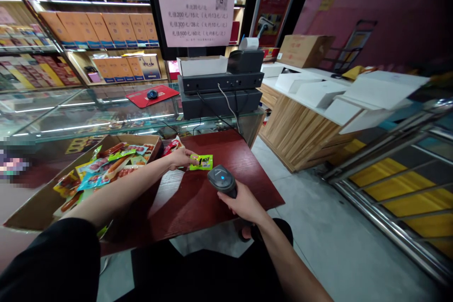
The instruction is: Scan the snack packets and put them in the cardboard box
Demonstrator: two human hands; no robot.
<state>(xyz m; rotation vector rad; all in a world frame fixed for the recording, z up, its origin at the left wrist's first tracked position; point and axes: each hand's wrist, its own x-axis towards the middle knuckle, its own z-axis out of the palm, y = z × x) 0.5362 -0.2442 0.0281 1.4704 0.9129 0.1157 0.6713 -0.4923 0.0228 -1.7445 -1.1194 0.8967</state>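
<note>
Red tabletop (184,207) below, and the left hand (181,158) pinches a green packet (204,162), long side crosswise, just ahead-left of the scanner (221,179) the right hand (247,203) grips.

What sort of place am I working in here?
Probably a shop checkout: the right hand holds a scanner, packaged snacks lie in an open box, and orange boxes line lit shelves at the back.
</note>
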